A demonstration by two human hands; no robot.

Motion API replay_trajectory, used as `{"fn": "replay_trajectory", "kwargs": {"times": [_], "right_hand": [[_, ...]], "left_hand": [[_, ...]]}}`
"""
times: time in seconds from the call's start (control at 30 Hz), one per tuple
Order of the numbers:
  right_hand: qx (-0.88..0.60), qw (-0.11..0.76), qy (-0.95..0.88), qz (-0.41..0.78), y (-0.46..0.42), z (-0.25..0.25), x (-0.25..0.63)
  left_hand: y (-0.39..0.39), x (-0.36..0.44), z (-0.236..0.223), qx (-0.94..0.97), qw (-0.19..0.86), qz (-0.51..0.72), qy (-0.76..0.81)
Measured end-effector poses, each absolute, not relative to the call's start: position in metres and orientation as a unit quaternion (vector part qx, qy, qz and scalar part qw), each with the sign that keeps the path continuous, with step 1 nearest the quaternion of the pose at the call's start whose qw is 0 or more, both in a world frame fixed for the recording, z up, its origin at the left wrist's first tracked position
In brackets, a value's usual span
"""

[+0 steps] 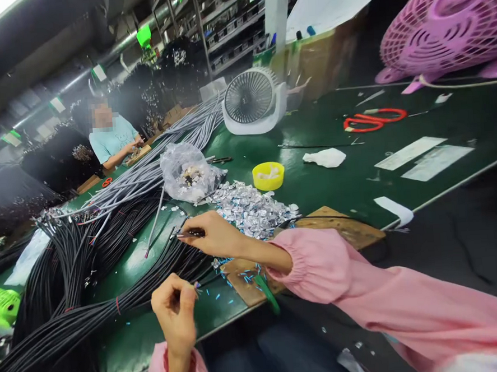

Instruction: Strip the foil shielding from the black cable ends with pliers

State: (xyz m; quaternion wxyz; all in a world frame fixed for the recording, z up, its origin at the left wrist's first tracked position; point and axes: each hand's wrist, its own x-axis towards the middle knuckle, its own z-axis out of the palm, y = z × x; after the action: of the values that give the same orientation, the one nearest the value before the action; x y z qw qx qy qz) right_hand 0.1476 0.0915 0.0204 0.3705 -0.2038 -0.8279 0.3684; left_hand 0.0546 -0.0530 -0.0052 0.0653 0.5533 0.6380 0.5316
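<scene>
My left hand (pixel 175 305) is closed near the table's front edge. Its thumb and fingertips pinch a cable (pixel 197 285), with a small tuft of thin purplish wires showing beyond them. Further up, my right hand (pixel 217 233) is closed around a slim dark metal tool (pixel 192 233), whose exact kind I cannot make out. The tool points left, over the ends of a black cable bundle (pixel 153 279) that runs across to the left edge. Beside my right wrist lies a heap of crumpled silver foil pieces (pixel 250 208).
Wooden boards (pixel 237 276) with blue scraps and a green-handled tool (pixel 267 294) lie at the front edge. Beyond are grey cables (pixel 126 185), a plastic bag (pixel 189 173), a yellow dish (pixel 268 176), a white fan (pixel 252 101), and red-handled scissors (pixel 374 119). A co-worker (pixel 113 138) sits at far left.
</scene>
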Motion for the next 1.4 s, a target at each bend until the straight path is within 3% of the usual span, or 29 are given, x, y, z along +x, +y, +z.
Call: {"fn": "replay_trajectory", "kwargs": {"times": [0.2,0.47,0.77,1.07,1.27,1.4], "right_hand": [[-0.167,0.37,-0.83,0.381,0.086,0.019,0.152],[-0.143,0.393,-0.822,0.388,0.086,0.024,0.154],[-0.191,0.418,-0.8,0.386,0.091,0.031,0.154],[-0.201,0.419,-0.799,0.383,0.095,0.033,0.156],[-0.208,0.471,-0.763,0.391,0.098,0.034,0.164],[-0.203,0.475,-0.754,0.406,0.098,0.035,0.169]], "left_hand": [[-0.102,0.088,-0.036,0.571,0.065,0.435,0.693],[-0.108,0.083,-0.046,0.58,0.073,0.333,0.74],[-0.042,0.054,-0.028,0.558,-0.039,0.223,0.798],[0.019,0.047,-0.023,0.64,-0.042,0.111,0.759],[0.034,0.019,-0.024,0.656,-0.05,0.14,0.74],[0.039,0.006,-0.031,0.646,0.001,0.177,0.743]]}}
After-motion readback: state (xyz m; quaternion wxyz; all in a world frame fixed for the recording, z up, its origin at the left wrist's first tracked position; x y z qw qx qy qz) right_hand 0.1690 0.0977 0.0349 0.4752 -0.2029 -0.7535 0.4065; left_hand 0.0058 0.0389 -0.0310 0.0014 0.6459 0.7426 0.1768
